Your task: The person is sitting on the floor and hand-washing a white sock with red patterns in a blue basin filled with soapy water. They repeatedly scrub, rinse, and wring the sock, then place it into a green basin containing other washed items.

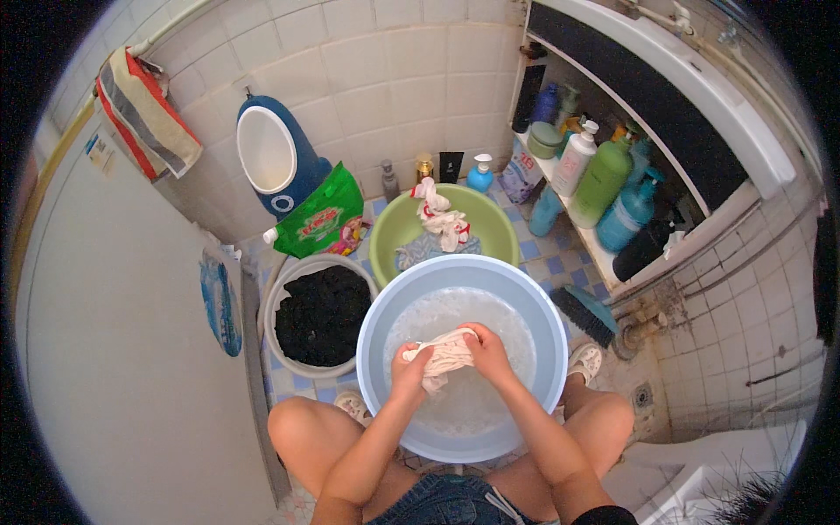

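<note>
A wet, pale pinkish-white cloth is stretched and bunched between my two hands over a light blue basin. My left hand grips its left end, with the thumb on top. At the other end, my right hand has its fingers closed round the fabric. A loose fold of it hangs beside my left hand. Cloudy, sudsy water fills the lower part of the basin, beneath the cloth. Which kind of garment the cloth is, I cannot tell.
Behind stands a green basin with white-and-red and grey-blue cloths. At left is a grey basin of dark clothes, near a green detergent bag. Bottles line a shelf at right, above a scrub brush. A white door bounds the left.
</note>
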The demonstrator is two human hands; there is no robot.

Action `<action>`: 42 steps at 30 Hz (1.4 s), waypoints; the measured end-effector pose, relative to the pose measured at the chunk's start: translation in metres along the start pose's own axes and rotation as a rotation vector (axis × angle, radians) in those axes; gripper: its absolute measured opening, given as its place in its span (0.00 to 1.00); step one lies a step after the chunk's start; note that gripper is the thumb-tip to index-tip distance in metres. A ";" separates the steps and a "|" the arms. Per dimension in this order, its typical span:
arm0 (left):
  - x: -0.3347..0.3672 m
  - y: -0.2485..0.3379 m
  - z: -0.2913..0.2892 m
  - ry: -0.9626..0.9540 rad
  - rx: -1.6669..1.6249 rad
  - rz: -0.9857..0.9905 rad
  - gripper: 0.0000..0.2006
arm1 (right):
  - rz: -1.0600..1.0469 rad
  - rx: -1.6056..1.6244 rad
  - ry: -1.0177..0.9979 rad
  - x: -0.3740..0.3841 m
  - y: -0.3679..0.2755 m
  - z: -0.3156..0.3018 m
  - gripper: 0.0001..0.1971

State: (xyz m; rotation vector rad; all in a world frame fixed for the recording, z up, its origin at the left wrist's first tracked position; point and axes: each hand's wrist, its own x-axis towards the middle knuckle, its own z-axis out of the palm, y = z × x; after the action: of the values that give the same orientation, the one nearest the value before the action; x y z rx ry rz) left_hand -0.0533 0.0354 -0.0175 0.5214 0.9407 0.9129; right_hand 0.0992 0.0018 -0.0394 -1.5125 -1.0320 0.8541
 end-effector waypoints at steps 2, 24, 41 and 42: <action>-0.002 0.004 0.000 0.036 -0.064 0.032 0.05 | 0.012 -0.163 0.034 -0.010 -0.034 0.013 0.08; -0.010 -0.014 -0.003 -0.002 0.030 -0.181 0.15 | -0.047 -0.658 -0.145 -0.033 -0.049 0.027 0.13; 0.001 -0.024 -0.011 0.013 0.116 -0.143 0.16 | 0.001 -0.523 -0.072 -0.026 -0.052 0.025 0.14; 0.004 -0.022 -0.014 0.082 0.168 -0.129 0.15 | -0.145 -0.510 -0.052 -0.033 -0.056 0.030 0.14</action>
State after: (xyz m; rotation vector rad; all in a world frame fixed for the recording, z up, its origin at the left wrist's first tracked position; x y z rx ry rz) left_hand -0.0541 0.0273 -0.0425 0.5621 1.1185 0.7474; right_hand 0.0502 -0.0142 0.0106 -1.8123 -1.4558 0.5517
